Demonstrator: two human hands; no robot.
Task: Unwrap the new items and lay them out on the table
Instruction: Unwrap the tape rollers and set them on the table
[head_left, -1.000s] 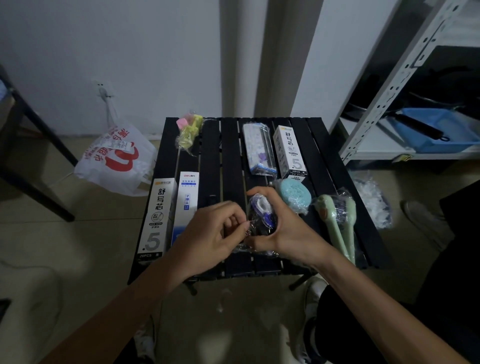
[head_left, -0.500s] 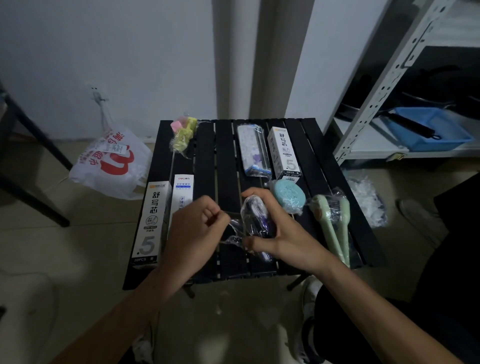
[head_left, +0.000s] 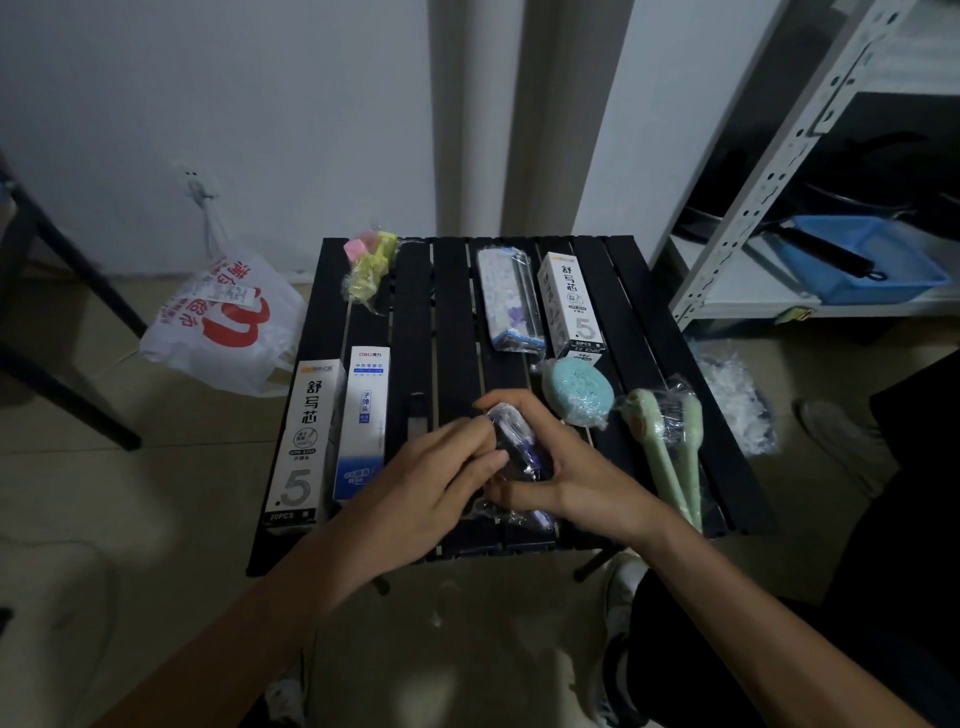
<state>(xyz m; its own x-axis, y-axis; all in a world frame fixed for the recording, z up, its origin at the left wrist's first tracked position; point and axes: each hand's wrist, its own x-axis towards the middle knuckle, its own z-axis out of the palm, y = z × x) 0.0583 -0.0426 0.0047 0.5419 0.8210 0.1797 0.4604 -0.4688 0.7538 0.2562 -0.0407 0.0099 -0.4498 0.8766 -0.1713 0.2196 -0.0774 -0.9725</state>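
Over the front middle of the black slatted table (head_left: 452, 291), my right hand (head_left: 561, 467) grips a small purple item in clear plastic wrap (head_left: 517, 441). My left hand (head_left: 431, 478) pinches the wrap on the item's left side. Loose wrap hangs below the hands. Laid out on the table are two white refill boxes (head_left: 306, 436) and a blue-white box (head_left: 363, 421) at the left, a third white box (head_left: 569, 306) and a clear pack (head_left: 506, 301) at the back, a wrapped teal round item (head_left: 579, 392), wrapped green brushes (head_left: 665, 441) and a wrapped pink-yellow item (head_left: 369, 265).
A white plastic bag with red print (head_left: 223, 322) lies on the floor left of the table. Crumpled clear wrap (head_left: 737, 400) lies on the floor at the right. A metal shelf (head_left: 779, 171) with a blue tray (head_left: 872, 260) stands at the right. A dark frame leg (head_left: 67, 254) crosses the far left.
My left hand, which had pulled the wrap out to the left, has come back against the purple item. Both hands stay over the table's front middle.
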